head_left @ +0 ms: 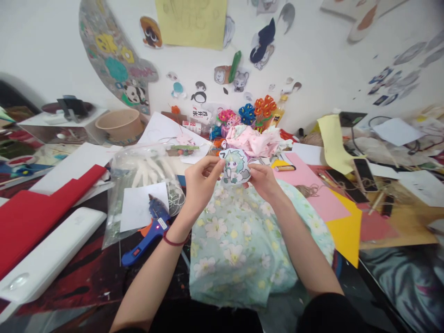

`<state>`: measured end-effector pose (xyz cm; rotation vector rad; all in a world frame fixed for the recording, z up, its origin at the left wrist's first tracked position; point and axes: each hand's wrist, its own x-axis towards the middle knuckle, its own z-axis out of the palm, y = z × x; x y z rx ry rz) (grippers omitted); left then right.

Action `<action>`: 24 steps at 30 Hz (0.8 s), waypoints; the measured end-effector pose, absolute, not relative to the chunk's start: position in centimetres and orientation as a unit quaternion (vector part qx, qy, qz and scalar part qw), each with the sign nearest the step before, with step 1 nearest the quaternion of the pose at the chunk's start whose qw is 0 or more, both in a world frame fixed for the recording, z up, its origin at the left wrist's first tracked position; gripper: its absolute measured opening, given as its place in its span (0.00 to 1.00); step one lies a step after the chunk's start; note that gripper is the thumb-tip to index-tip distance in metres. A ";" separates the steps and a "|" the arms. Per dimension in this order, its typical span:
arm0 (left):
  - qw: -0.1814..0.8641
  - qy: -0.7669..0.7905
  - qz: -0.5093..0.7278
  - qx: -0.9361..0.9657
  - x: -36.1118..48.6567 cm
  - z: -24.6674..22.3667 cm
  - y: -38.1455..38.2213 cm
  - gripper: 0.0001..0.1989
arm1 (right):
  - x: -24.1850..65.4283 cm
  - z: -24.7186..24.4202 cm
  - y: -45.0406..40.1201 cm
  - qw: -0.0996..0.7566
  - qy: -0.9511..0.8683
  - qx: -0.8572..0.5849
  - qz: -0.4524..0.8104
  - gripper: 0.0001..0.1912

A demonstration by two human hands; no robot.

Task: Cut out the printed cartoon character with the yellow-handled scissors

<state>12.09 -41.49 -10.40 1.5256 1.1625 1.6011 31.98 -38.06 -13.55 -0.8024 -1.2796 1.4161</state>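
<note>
A paper cutout of a green-haired cartoon character (235,169) sits upright between a person's hands, the left hand (202,181) pinching its left edge and the right hand (264,182) its right, above flower-printed pale green fabric (243,245).

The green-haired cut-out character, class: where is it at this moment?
In the head view, the cut-out character is near the centre, held between the left hand and right hand, pictured just above the flowered green cloth.

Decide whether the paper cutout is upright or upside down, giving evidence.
Upright: held between the left hand and right hand, the cutout shows its character head-up.
</note>
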 end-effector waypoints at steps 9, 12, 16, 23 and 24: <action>0.307 0.438 0.615 0.580 12.1 -10.5 -41.6 0.14 | 32.5 -14.2 -37.4 0.521 -0.540 -0.321 0.578 0.17; 0.296 0.442 0.607 0.590 12.2 -10.7 -41.6 0.14 | 32.8 -14.7 -37.0 0.525 -0.544 -0.322 0.570 0.19; 0.272 0.450 0.594 0.609 12.5 -11.2 -41.6 0.15 | 32.7 -15.1 -37.0 0.488 -0.580 -0.317 0.570 0.18; 0.224 0.470 0.543 0.659 12.4 -11.5 -40.8 0.15 | 32.0 -15.3 -37.5 0.439 -0.618 -0.362 0.543 0.19; 0.216 0.473 0.537 0.665 12.0 -11.2 -40.9 0.15 | 32.0 -15.4 -37.4 0.430 -0.622 -0.375 0.536 0.17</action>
